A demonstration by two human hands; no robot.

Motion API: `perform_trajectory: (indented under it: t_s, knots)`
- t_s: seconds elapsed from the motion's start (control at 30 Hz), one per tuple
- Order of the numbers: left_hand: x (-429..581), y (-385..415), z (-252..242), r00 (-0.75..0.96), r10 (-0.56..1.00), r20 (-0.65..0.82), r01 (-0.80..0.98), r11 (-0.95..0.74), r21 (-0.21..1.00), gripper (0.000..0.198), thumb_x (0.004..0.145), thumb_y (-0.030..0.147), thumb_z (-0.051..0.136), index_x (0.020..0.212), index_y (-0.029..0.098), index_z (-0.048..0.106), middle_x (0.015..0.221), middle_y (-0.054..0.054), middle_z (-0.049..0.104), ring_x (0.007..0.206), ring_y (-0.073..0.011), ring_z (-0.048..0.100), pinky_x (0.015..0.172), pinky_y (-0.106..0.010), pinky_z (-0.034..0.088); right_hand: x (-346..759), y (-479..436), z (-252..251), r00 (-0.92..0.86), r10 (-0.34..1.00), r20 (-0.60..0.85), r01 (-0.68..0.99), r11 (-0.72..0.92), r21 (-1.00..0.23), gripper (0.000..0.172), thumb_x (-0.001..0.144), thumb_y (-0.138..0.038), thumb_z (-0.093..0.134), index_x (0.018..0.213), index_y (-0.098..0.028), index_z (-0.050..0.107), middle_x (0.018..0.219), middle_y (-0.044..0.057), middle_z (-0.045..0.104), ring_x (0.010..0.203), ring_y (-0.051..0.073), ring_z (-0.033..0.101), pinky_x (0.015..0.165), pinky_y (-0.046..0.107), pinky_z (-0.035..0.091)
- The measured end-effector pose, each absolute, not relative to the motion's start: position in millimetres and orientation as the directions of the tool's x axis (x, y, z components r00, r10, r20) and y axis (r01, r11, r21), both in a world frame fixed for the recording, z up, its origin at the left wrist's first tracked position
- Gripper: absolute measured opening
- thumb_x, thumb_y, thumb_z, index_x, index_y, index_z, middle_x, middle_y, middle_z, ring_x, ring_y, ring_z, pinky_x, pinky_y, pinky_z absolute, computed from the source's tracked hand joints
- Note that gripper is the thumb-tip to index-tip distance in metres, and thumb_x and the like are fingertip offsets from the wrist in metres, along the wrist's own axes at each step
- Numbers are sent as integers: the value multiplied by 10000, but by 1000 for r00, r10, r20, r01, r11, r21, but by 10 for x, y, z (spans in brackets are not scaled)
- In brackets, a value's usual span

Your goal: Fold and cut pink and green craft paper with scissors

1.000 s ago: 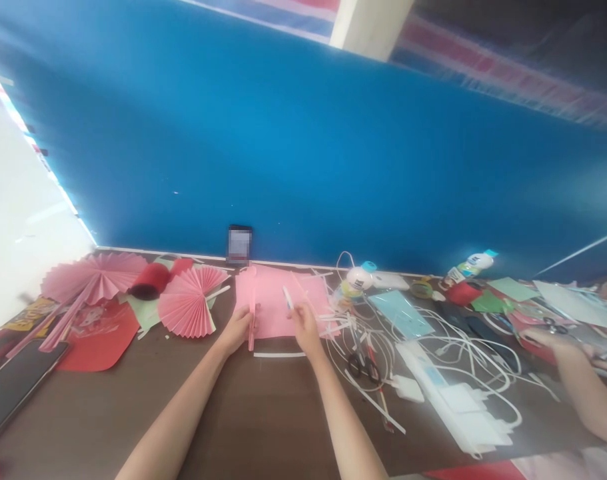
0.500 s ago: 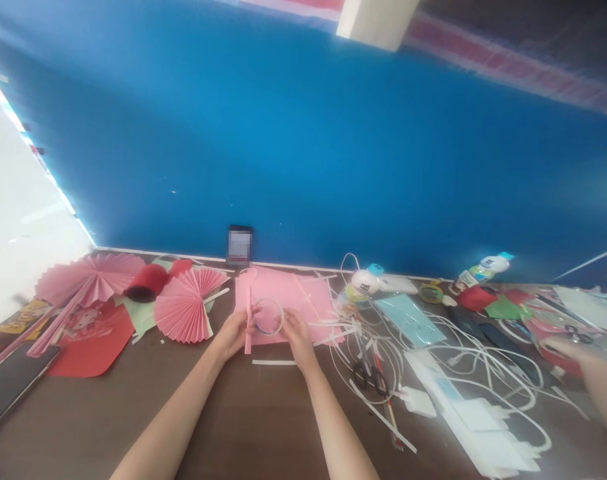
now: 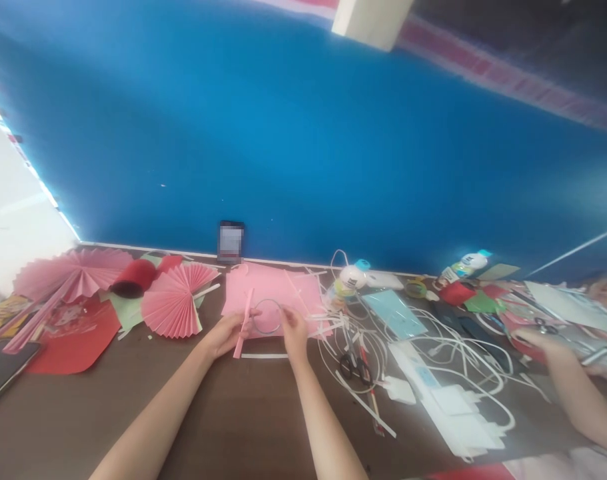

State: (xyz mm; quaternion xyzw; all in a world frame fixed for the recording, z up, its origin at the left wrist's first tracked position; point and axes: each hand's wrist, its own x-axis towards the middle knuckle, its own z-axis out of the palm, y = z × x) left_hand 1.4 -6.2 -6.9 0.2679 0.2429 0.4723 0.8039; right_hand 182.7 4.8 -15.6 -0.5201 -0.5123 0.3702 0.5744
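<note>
My left hand (image 3: 226, 335) has its fingers closed on a narrow folded pink paper strip (image 3: 242, 331), which leans a little to the right at its top. My right hand (image 3: 295, 332) pinches the right side of a thin, pale roll of tape (image 3: 267, 333). The roll is beside the strip, and the left fingertips reach toward its near rim; whether they touch it I cannot tell. Beneath both hands lies a pink paper sheet (image 3: 303, 288). In front of it is a white paper strip (image 3: 264, 356).
Pleated pink paper fans (image 3: 170, 303), a red roll (image 3: 134, 279) and a red sheet (image 3: 78, 347) lie left. To the right are a bottle (image 3: 350, 279), scissors (image 3: 356, 368), a power strip (image 3: 428, 387) and tangled cables. Another person's arm (image 3: 568, 377) reaches in far right.
The view has swung slightly right. The folded pink strip has gone from upright to slanted, its lower end moving left. The other person's arm shows further in.
</note>
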Motion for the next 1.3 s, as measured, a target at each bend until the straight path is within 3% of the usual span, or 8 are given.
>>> perform_trajectory:
  t_s: [0.1, 0.2, 0.4, 0.7, 0.9, 1.17, 1.23, 1.3]
  knots:
    - [1, -70, -37, 410, 901, -144, -648, 399, 649, 228, 732, 154, 593, 945, 88, 639, 722, -48, 501, 526, -39, 343, 425, -146, 285, 1832, 32, -171, 211, 944, 254, 212, 210, -954, 282, 711, -391, 607, 865, -156, 602, 803, 73, 645, 783, 194, 608, 737, 341, 488]
    - [-1, -87, 0, 422, 895, -146, -643, 409, 647, 206, 714, 104, 578, 909, 98, 644, 803, -80, 538, 539, -44, 352, 409, -145, 276, 1818, 31, -203, 255, 933, 255, 189, 210, -959, 305, 727, -391, 589, 925, -163, 547, 783, 58, 618, 689, 165, 601, 642, 300, 502]
    - [29, -130, -9, 533, 828, -175, -540, 491, 683, 239, 730, 194, 612, 942, 85, 630, 604, -7, 457, 493, -39, 349, 428, -153, 282, 1801, 42, -248, 248, 948, 198, 142, 166, -976, 277, 779, -416, 522, 928, -192, 455, 674, -4, 578, 511, 138, 586, 522, 272, 493]
    - [74, -104, -101, 540, 824, -173, -499, 479, 722, 201, 685, 169, 646, 869, 86, 642, 652, -22, 482, 540, -50, 409, 417, -145, 264, 1797, 19, -254, 178, 910, 376, 400, 282, -872, 224, 791, -306, 491, 977, -188, 532, 857, 63, 619, 787, 189, 585, 738, 334, 466]
    - [60, -101, -67, 498, 850, -169, -521, 449, 726, 177, 683, 194, 654, 827, 91, 651, 697, -58, 537, 563, -64, 429, 421, -153, 268, 1828, 18, -227, 132, 936, 327, 354, 264, -897, 208, 843, -341, 409, 834, -191, 553, 755, 37, 618, 736, 183, 582, 684, 308, 459]
    - [72, -139, -66, 588, 790, -170, -397, 466, 791, 131, 692, 202, 623, 749, 88, 648, 551, -27, 503, 473, -53, 373, 429, -180, 245, 1814, 71, -353, 179, 961, 210, 301, 150, -942, 215, 788, -262, 417, 940, -180, 546, 661, 8, 596, 626, 175, 582, 597, 298, 479]
    - [80, -141, -78, 587, 792, -168, -381, 453, 806, 138, 700, 209, 612, 758, 89, 649, 537, -20, 494, 463, -51, 366, 432, -184, 239, 1811, 71, -348, 187, 952, 244, 377, 160, -912, 255, 774, -249, 435, 991, -169, 542, 745, 39, 616, 706, 195, 594, 658, 333, 492]
    - [83, -134, -91, 576, 801, -162, -385, 441, 811, 167, 713, 225, 606, 806, 94, 654, 526, -8, 482, 454, -47, 356, 435, -184, 231, 1811, 39, -301, 218, 900, 378, 485, 236, -842, 361, 760, -238, 469, 1113, -162, 492, 962, 101, 605, 897, 231, 572, 783, 400, 473]
